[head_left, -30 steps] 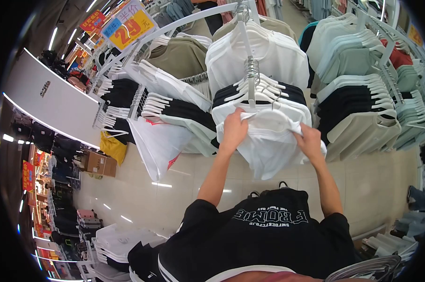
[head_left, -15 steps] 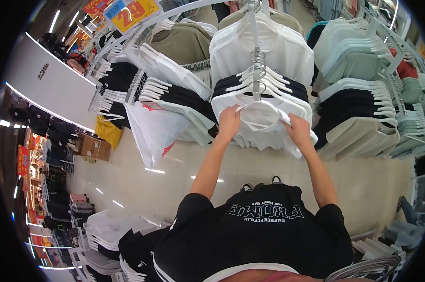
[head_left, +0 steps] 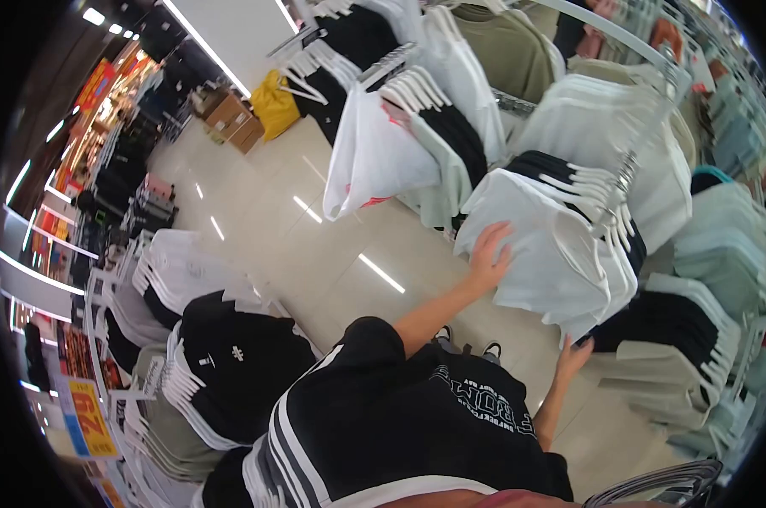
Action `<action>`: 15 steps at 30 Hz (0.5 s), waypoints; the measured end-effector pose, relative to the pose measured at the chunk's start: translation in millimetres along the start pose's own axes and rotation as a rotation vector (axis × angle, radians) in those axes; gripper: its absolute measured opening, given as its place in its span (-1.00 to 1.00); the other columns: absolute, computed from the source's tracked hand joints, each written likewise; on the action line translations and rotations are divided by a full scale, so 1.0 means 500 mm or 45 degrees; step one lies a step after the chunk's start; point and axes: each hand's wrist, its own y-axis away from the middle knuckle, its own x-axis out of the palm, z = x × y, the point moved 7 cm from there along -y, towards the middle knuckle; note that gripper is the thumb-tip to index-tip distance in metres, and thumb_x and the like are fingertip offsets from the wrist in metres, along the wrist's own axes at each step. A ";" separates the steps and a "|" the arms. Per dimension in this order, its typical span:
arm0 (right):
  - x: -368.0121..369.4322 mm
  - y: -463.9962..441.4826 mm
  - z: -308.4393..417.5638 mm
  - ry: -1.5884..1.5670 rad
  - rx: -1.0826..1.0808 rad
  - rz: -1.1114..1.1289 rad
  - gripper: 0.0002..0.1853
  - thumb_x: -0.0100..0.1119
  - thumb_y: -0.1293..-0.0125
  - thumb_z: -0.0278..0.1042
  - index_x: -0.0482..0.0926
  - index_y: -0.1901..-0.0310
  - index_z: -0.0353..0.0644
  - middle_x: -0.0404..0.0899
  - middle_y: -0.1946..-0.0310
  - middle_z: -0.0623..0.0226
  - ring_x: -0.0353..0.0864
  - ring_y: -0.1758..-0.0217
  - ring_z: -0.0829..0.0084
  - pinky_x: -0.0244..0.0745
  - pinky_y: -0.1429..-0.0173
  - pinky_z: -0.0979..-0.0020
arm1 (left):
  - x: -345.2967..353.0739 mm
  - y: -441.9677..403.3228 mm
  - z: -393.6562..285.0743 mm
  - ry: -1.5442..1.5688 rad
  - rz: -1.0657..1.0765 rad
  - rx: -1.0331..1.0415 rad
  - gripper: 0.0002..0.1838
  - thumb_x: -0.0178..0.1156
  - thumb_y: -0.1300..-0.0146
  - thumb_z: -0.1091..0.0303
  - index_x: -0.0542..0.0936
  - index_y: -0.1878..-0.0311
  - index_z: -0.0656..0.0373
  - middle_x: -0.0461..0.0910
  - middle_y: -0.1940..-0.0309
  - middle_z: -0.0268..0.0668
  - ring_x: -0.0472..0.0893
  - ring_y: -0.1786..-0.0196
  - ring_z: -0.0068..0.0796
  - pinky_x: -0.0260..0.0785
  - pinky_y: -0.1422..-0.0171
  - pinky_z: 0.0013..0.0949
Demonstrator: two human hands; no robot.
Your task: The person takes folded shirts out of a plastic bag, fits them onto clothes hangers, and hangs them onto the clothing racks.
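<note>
- Head view, and here we go: the left hand (head_left: 489, 256) lies against the side of a white shirt (head_left: 531, 241), its fingers spread, a touch blurred by motion.
- Right hand (head_left: 573, 356) is at the shirt's low corner, fingertips right by the hem; whether they pinch the cloth or merely brush it, I cannot tell.
- Shirt check: it hangs at the front of its row, between the two hands, its neckline up and to the right of the left hand.
- Just above the left hand's side of the row, black shirts (head_left: 531, 162) peek out behind it; white hangers (head_left: 588, 190) crowd along the top.
- Beyond the right hand, beige shirts (head_left: 650, 372) hang close by; up and left of the left hand, a white piece with red print (head_left: 374, 157) droops over the floor (head_left: 332, 237).
- Progress, by my reading: the shirt is up on the rack and the collar is free of both hands; the hem looks uneven, so smoothing seems unfinished.
- Big change from half a second ago: both hands gripped the collar then; now they are lower, and the whole view has swung leftward.
</note>
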 end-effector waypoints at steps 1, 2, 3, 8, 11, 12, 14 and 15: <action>0.047 0.044 -0.057 0.104 0.011 0.061 -0.20 0.36 -0.19 -0.06 0.26 -0.26 -0.53 0.37 -0.18 -0.20 0.43 -0.22 -0.02 0.34 -0.29 0.14 | -0.027 0.045 0.073 -0.001 -0.021 -0.117 -0.65 0.13 -0.23 0.47 0.53 -0.11 0.18 0.49 -0.16 -0.11 0.51 -0.14 -0.07 0.32 -0.26 -0.18; 0.108 0.094 -0.109 0.141 0.169 0.352 -0.21 0.34 -0.20 -0.01 0.28 -0.25 -0.50 0.44 -0.13 -0.20 0.49 -0.16 -0.02 0.37 -0.27 0.15 | -0.060 0.098 0.155 -0.009 -0.016 -0.376 -0.66 0.13 -0.23 0.47 0.54 -0.10 0.19 0.51 -0.12 -0.10 0.54 -0.11 -0.07 0.36 -0.22 -0.19; 0.158 0.143 -0.145 0.188 0.332 0.643 -0.21 0.31 -0.21 0.03 0.30 -0.24 -0.48 0.50 -0.08 -0.20 0.55 -0.11 -0.01 0.40 -0.24 0.15 | -0.098 0.168 0.241 -0.011 -0.009 -0.639 -0.67 0.12 -0.23 0.47 0.54 -0.09 0.20 0.53 -0.08 -0.10 0.56 -0.07 -0.07 0.40 -0.17 -0.20; 0.260 0.248 -0.060 0.195 0.186 1.198 -0.39 0.31 -0.19 0.09 0.51 -0.01 -0.35 0.68 0.30 -0.06 0.68 0.14 0.04 0.54 0.00 0.16 | -0.397 0.627 0.497 -0.544 0.224 -1.909 -0.60 0.10 -0.27 0.20 0.51 -0.12 0.18 0.61 0.04 -0.02 0.60 -0.01 -0.05 0.49 -0.07 -0.10; 0.304 0.212 0.056 0.118 -0.048 1.106 -0.48 0.29 -0.21 0.03 0.54 0.08 -0.34 0.68 0.29 -0.05 0.68 0.16 0.03 0.54 0.04 0.16 | -0.579 0.899 0.580 -0.707 0.634 -1.920 -0.65 0.07 -0.26 0.22 0.52 -0.02 0.23 0.65 0.30 -0.09 0.66 0.28 -0.17 0.47 0.30 -0.05; 0.324 0.202 0.103 0.066 -0.050 1.122 -0.52 0.28 -0.23 0.00 0.55 0.09 -0.33 0.67 0.29 -0.06 0.68 0.18 0.02 0.54 0.06 0.16 | -0.618 0.913 0.528 -0.469 0.235 -2.111 -0.67 0.06 -0.26 0.23 0.54 0.00 0.21 0.65 0.27 -0.06 0.65 0.33 -0.20 0.43 0.34 -0.12; 0.368 0.175 0.225 -0.005 -0.203 1.122 -0.58 0.26 -0.25 -0.07 0.55 0.10 -0.31 0.67 0.31 -0.03 0.68 0.19 0.02 0.53 0.10 0.17 | -0.673 0.946 0.473 -0.162 -0.323 -2.307 -0.69 0.03 -0.27 0.26 0.56 0.03 0.23 0.65 0.27 -0.05 0.66 0.35 -0.24 0.43 0.34 -0.19; 0.383 0.170 0.295 -0.022 -0.348 1.109 -0.61 0.25 -0.27 -0.10 0.55 0.10 -0.31 0.67 0.33 -0.01 0.68 0.20 0.03 0.54 0.11 0.19 | -0.698 0.990 0.463 -0.112 -0.462 -2.365 -0.69 0.01 -0.29 0.27 0.57 0.04 0.26 0.66 0.30 -0.06 0.67 0.34 -0.25 0.47 0.31 -0.18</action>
